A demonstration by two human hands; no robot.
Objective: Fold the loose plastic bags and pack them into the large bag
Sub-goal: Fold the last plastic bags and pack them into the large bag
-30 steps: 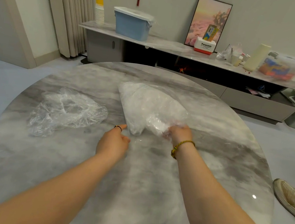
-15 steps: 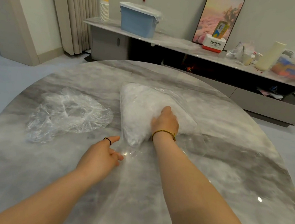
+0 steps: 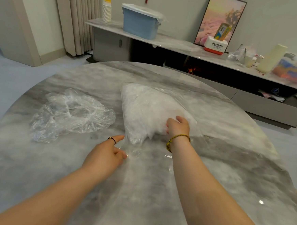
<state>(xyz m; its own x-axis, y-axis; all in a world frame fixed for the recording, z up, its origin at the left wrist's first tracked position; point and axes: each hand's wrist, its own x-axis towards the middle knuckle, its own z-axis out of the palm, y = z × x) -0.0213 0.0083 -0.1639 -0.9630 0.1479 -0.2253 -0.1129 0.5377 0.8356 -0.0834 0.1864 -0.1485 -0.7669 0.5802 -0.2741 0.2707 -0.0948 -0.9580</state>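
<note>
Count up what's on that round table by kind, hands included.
Large bag, stuffed: 1
Loose plastic heap: 1 (one bag or several, cannot tell)
Hands: 2 (left hand, right hand)
Total: 4

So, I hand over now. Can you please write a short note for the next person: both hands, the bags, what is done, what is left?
Left hand: pinches the clear mouth edge of the large bag.
Right hand: pushed into the white packed bags at the mouth; fingertips hidden, grip unclear.
Large bag: lies mid marble table, well filled.
Loose plastic bags: crumpled heap left of the large bag, apart from it, unfolded.
Done: many bags packed.
Left: fold the heap and pack it in.
</note>
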